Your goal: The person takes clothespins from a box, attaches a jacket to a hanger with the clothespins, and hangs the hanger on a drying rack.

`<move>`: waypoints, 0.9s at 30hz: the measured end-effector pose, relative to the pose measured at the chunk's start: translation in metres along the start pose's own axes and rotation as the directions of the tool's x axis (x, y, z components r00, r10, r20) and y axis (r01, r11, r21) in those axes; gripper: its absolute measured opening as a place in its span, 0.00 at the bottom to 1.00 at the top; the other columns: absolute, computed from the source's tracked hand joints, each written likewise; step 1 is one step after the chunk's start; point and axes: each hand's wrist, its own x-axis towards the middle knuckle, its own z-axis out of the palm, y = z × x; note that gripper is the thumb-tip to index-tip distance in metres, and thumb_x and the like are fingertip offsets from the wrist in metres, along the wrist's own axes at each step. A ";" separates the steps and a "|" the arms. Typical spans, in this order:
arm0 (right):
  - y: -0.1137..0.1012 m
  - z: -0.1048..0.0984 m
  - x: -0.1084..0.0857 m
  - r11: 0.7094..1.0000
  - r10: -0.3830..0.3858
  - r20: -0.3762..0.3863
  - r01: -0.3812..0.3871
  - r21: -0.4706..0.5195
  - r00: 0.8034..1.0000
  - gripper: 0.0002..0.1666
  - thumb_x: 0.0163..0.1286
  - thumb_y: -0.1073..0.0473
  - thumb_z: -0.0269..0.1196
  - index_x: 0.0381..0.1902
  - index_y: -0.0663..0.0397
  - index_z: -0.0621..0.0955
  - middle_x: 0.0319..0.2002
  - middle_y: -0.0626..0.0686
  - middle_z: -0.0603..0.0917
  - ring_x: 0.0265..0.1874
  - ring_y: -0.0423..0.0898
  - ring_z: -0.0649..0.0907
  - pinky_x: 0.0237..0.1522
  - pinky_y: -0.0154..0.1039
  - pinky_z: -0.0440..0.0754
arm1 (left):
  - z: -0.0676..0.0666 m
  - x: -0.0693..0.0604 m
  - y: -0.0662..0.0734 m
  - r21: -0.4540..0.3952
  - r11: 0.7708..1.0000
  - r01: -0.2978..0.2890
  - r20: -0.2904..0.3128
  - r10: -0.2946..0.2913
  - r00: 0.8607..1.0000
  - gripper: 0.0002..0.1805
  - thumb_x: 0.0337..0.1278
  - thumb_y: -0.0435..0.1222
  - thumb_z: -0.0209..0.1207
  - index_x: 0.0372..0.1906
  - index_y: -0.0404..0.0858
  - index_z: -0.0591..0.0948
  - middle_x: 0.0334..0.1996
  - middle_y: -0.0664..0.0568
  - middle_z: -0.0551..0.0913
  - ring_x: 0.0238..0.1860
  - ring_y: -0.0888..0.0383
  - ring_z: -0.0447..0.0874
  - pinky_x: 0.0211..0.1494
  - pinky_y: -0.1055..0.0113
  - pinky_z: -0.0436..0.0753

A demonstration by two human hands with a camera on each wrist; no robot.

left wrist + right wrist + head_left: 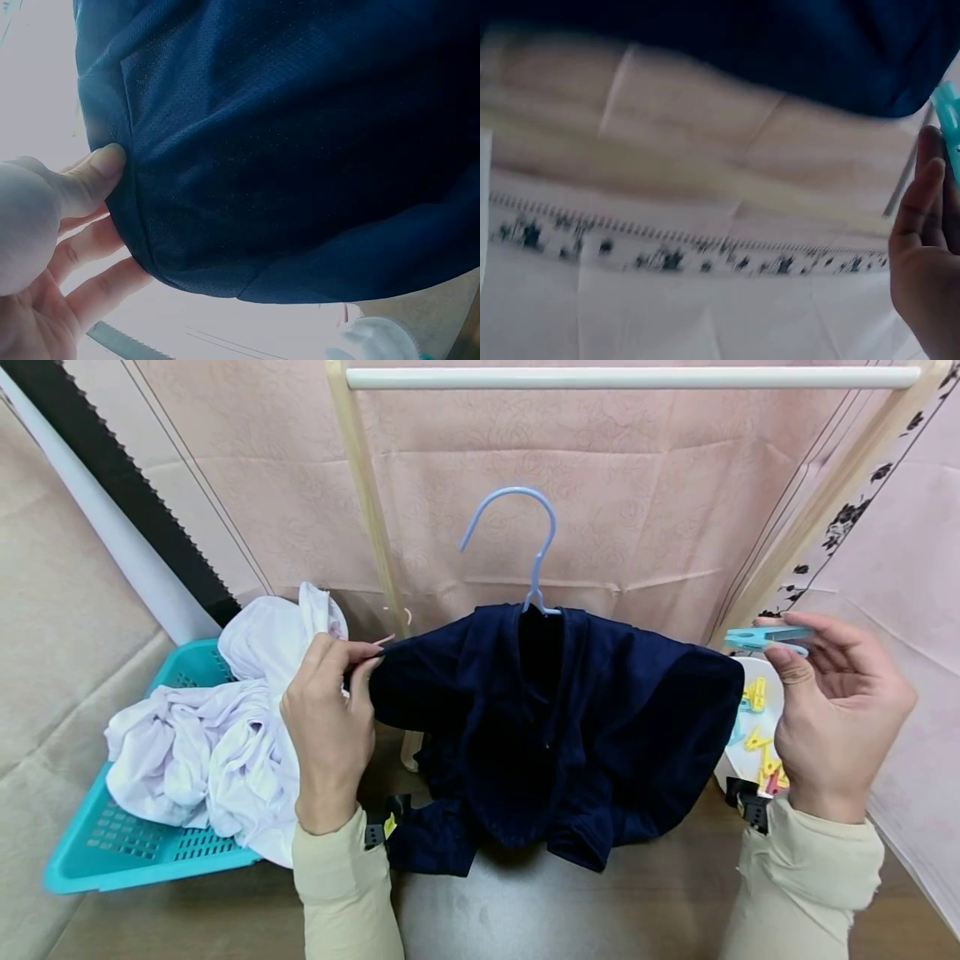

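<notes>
A navy garment (645, 693) hangs spread on a light-blue hanger (543, 539), its hook standing free below the white rod. With thumb and fingers, my left hand (330, 718) pinches the sleeve at the garment's left end. In the left wrist view, the left hand's thumb (105, 163) presses on the navy cloth (262, 165), other fingers behind it. My right hand (847, 718) pinches a light-blue clothespin (772, 637), its tips beside the garment's right end; whether they touch the cloth I cannot tell. The same clothespin (949, 116) shows partly in the right wrist view.
A wooden rack with a white rod (630, 378) stands behind the garment. On the left, a teal basket (112, 852) holds white clothes (232, 735). A white container (738, 764) with several coloured clothespins (757, 739) sits behind my right hand.
</notes>
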 end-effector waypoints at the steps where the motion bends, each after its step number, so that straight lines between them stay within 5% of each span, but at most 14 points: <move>1: -0.003 0.005 -0.002 0.999 -0.015 0.003 0.015 0.051 1.000 0.20 0.55 0.78 0.72 0.44 0.88 0.80 0.37 0.62 0.91 0.37 0.48 0.91 0.47 0.32 0.85 | 0.000 0.000 0.000 -0.005 1.000 -0.003 0.001 0.003 1.000 0.05 0.66 0.35 0.65 0.39 0.38 0.88 0.34 0.47 0.83 0.39 0.48 0.87 0.41 0.54 0.78; 6: -0.016 0.030 -0.010 0.976 -0.080 0.004 0.077 0.203 0.997 0.15 0.52 0.83 0.71 0.35 0.92 0.79 0.31 0.67 0.90 0.30 0.50 0.91 0.39 0.33 0.87 | 0.001 0.000 0.000 -0.030 0.999 -0.016 0.008 0.017 1.000 0.04 0.66 0.34 0.65 0.39 0.37 0.88 0.34 0.46 0.83 0.39 0.47 0.86 0.41 0.55 0.78; 9: -0.020 0.041 -0.016 0.978 -0.099 0.041 0.090 0.188 0.994 0.10 0.52 0.85 0.69 0.32 0.92 0.80 0.30 0.66 0.90 0.28 0.48 0.92 0.35 0.30 0.86 | 0.001 0.000 0.001 -0.051 0.998 -0.028 0.011 0.028 1.000 0.04 0.66 0.33 0.64 0.38 0.36 0.87 0.33 0.45 0.82 0.37 0.47 0.86 0.40 0.57 0.76; 13: -0.017 0.042 -0.022 0.990 -0.068 0.196 0.090 -0.107 0.978 0.09 0.55 0.83 0.69 0.36 0.82 0.85 0.34 0.54 0.93 0.33 0.39 0.91 0.39 0.26 0.83 | 0.002 0.000 0.002 -0.096 0.994 -0.059 0.005 0.060 0.998 0.05 0.68 0.32 0.63 0.37 0.35 0.87 0.32 0.45 0.81 0.32 0.49 0.82 0.37 0.62 0.72; 17: -0.010 0.034 -0.023 0.891 -0.018 0.384 0.189 -0.414 0.923 0.24 0.57 0.80 0.69 0.52 0.62 0.87 0.41 0.41 0.92 0.43 0.30 0.88 0.51 0.25 0.80 | 0.002 0.000 0.002 -0.107 0.991 -0.079 0.005 0.080 0.997 0.05 0.68 0.31 0.62 0.37 0.35 0.87 0.31 0.45 0.81 0.30 0.49 0.80 0.36 0.64 0.70; 21: -0.004 0.030 -0.022 0.875 0.000 0.425 0.206 -0.439 0.905 0.31 0.58 0.78 0.70 0.59 0.56 0.84 0.44 0.40 0.91 0.49 0.30 0.88 0.58 0.26 0.78 | 0.003 0.000 0.001 -0.083 0.994 -0.070 0.021 0.072 0.997 0.04 0.66 0.31 0.64 0.36 0.35 0.87 0.31 0.45 0.81 0.30 0.49 0.82 0.35 0.62 0.71; 27: 0.001 0.022 -0.015 0.897 -0.004 0.368 0.166 -0.410 0.930 0.27 0.61 0.75 0.70 0.59 0.61 0.83 0.47 0.40 0.91 0.46 0.33 0.88 0.50 0.25 0.78 | 0.003 0.000 0.000 -0.042 0.998 -0.051 0.044 0.053 0.998 0.04 0.66 0.32 0.64 0.37 0.37 0.87 0.33 0.47 0.83 0.34 0.48 0.85 0.36 0.57 0.76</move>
